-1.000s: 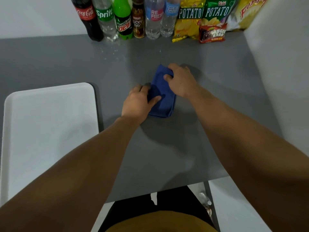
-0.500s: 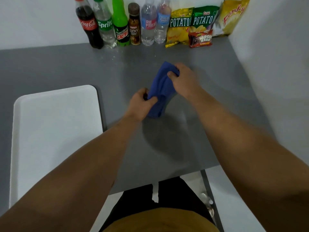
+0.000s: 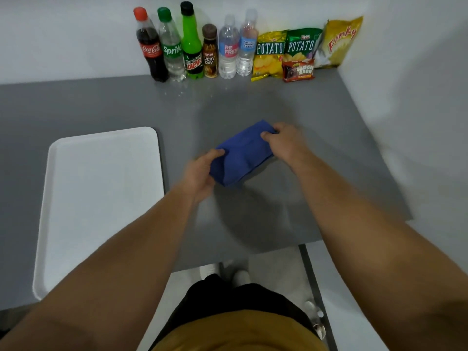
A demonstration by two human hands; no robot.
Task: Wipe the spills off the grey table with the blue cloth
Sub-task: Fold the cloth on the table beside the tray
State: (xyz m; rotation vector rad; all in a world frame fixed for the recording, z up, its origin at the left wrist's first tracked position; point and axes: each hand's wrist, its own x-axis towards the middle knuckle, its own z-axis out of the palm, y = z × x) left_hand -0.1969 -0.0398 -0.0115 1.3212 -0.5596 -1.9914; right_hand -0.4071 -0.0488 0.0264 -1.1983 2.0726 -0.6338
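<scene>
A folded blue cloth (image 3: pixel 240 154) is held just above the middle of the grey table (image 3: pixel 101 105), tilted from lower left to upper right. My left hand (image 3: pixel 200 173) grips its near left end. My right hand (image 3: pixel 283 141) pinches its far right end. Small clear droplets (image 3: pixel 177 91) glint on the table just in front of the bottles at the back.
A white tray (image 3: pixel 101 198) lies on the table's left part. Several drink bottles (image 3: pixel 192 44) and snack bags (image 3: pixel 298 51) line the back wall. A white wall (image 3: pixel 410 97) closes the right side. The table's near edge runs just in front of my body.
The cloth went from lying flat under both hands to being lifted and stretched between them, now turned more sideways. The camera view pulled back and tilted up.
</scene>
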